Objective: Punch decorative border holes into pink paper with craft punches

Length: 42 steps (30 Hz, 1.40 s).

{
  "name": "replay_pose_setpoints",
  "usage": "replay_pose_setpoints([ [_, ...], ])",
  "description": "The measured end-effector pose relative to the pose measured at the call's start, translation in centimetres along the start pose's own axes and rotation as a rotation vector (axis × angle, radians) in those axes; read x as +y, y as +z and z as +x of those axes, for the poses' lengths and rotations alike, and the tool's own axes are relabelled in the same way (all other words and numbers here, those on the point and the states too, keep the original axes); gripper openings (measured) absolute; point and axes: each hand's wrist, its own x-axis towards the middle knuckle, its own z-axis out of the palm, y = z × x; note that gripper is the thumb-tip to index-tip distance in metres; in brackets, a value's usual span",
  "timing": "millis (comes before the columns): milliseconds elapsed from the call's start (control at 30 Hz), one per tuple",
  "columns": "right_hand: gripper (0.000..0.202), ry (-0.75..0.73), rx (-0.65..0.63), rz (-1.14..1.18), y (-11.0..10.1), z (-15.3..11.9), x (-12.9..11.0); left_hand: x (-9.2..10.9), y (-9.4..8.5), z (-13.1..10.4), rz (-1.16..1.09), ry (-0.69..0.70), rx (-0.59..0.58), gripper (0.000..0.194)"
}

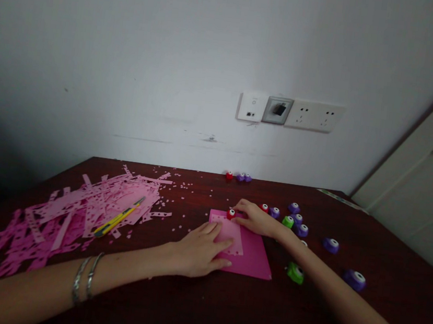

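My left hand lies with its fingers stretched out over a light pink sheet, pressing it against a darker pink sheet beneath. Small punched holes run along the light sheet's edges. At that sheet's far edge sits a red paper punch with a white top. The thumb and fingers of my right hand are closed around its right side. Pink paper scraps and cut strips are heaped to the left. A yellow utility knife rests on the heap.
Several more punches stand to the right, among them a purple one and a green one. Others, including a red punch, are by the wall. Tiny paper bits dot the dark wooden table. Wall sockets are above.
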Motion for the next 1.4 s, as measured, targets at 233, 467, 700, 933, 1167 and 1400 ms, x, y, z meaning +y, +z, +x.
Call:
replay_pose_setpoints([
  [233, 0.020, 0.006, -0.019, -0.048, 0.21, 0.09, 0.05, 0.04, -0.03, 0.00, 0.007, -0.010, -0.018, 0.064],
  [467, 0.019, 0.023, -0.009, -0.071, 0.30, 0.07, -0.01, -0.03, 0.15, 0.06, 0.002, -0.020, -0.021, 0.066],
  [700, 0.018, 0.023, -0.009, -0.075, 0.39, -0.01, -0.09, 0.15, -0.06, 0.03, -0.005, -0.027, -0.033, 0.066],
  [933, 0.017, 0.015, -0.011, -0.066, 0.61, -0.15, 0.16, 0.09, -0.03, 0.02, 0.003, -0.020, -0.025, 0.067],
  [1167, 0.018, 0.055, 0.026, -0.083, 0.70, -0.47, -0.29, 0.15, -0.14, 0.01, 0.002, -0.021, -0.031, 0.067],
  [1400, 0.017, 0.058, 0.032, -0.083, 0.71, -0.25, 0.49, 0.01, -0.06, 0.02, 0.017, -0.020, -0.038, 0.067],
])
